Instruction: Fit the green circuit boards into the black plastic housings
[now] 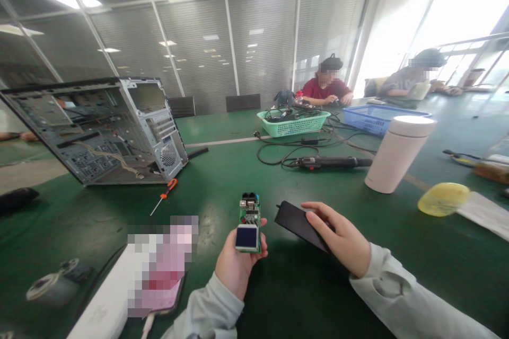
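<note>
Glass panels with blinds [191, 47] back the room behind a green tabletop [222, 169]. From the head view, toward the tabletop's near edge, the left hand [234, 260] curls round the lower end of a circuit board [250, 215], its small display [246, 238] turned to the wearer, seemingly so the screen stays readable. The right hand [345, 232] has thumb and fingers closed on a black plastic casing [298, 222], perhaps to leave its far end free. An orange-handled screwdriver [164, 195] lies beside an opened computer case [99, 127] toward the left edge, probably within easy reach.
</note>
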`<state>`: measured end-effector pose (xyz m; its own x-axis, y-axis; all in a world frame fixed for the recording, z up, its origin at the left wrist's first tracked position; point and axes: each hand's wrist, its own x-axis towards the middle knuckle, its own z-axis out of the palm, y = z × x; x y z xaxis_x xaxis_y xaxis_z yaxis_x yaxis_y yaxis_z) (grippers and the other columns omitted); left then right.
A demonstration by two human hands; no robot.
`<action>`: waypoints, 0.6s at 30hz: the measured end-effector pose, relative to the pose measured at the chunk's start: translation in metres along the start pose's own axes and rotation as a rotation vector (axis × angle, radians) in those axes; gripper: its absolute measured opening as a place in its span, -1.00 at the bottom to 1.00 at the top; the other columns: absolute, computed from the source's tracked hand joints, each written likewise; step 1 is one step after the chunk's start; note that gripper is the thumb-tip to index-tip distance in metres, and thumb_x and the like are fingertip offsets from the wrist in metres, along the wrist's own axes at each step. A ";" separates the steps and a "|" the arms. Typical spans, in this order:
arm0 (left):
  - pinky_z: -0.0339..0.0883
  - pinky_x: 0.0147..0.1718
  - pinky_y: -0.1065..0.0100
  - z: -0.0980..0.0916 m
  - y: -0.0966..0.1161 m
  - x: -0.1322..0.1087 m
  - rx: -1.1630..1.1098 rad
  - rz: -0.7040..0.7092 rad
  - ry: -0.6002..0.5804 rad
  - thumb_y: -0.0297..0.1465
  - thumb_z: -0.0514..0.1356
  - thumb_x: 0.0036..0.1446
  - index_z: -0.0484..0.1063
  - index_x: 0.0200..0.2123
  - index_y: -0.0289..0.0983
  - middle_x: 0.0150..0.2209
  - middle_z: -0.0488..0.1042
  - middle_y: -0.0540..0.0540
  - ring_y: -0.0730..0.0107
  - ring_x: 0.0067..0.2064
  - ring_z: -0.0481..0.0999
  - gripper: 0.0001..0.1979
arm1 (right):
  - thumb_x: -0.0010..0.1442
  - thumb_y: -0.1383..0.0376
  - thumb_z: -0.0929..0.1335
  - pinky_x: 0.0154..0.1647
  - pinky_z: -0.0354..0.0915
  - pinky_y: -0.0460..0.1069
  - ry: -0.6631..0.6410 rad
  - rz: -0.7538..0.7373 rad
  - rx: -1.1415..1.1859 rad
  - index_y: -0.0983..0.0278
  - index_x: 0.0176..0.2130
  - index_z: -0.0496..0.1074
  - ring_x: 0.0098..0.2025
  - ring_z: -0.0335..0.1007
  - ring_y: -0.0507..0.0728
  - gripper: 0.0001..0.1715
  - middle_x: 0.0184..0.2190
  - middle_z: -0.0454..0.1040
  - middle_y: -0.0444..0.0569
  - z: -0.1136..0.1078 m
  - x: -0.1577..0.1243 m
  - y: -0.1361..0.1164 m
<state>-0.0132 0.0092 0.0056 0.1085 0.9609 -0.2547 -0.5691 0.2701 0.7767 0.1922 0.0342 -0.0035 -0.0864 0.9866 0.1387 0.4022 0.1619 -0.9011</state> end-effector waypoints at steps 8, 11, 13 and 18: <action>0.28 -0.50 0.36 -0.003 -0.002 0.001 0.123 0.065 0.005 -0.16 0.09 0.03 0.50 -0.30 -0.36 -0.60 0.37 -0.04 0.40 -0.52 0.36 -0.61 | 0.27 0.05 0.19 -0.42 0.28 -0.13 -0.611 0.696 1.012 0.36 -0.13 0.32 -0.48 0.34 -0.02 -0.57 -0.39 0.38 -0.04 0.018 -0.015 -0.013; 0.27 -0.51 0.37 -0.004 -0.002 0.002 0.127 0.055 0.019 -0.15 0.10 0.03 0.50 -0.30 -0.35 -0.60 0.37 -0.04 0.40 -0.52 0.36 -0.61 | 0.26 0.16 0.24 -0.31 0.34 -0.10 -0.634 0.713 1.180 0.34 -0.07 0.32 -0.40 0.39 -0.01 -0.66 -0.33 0.39 -0.05 0.021 -0.019 -0.016; 0.27 -0.52 0.39 -0.003 -0.002 0.002 0.100 0.028 0.020 -0.16 0.10 0.03 0.50 -0.31 -0.37 -0.60 0.37 -0.04 0.41 -0.52 0.36 -0.62 | 0.26 0.12 0.26 -0.25 0.36 -0.07 -0.626 0.688 1.229 0.31 -0.06 0.32 -0.35 0.40 0.01 -0.64 -0.29 0.40 -0.06 0.022 -0.020 -0.016; 0.25 -0.55 0.44 -0.003 -0.001 0.002 0.027 -0.016 -0.010 -0.20 0.11 0.06 0.51 -0.32 -0.41 -0.62 0.37 -0.05 0.45 -0.55 0.34 -0.63 | 0.04 -0.15 0.38 -0.21 0.35 -0.07 -0.534 0.551 1.086 0.30 -0.09 0.32 -0.25 0.38 0.06 -0.33 -0.23 0.38 -0.02 0.021 -0.016 -0.014</action>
<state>-0.0148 0.0109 0.0031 0.1258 0.9569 -0.2616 -0.5451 0.2870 0.7877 0.1685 0.0157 -0.0022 -0.5931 0.7470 -0.3005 -0.4058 -0.5997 -0.6897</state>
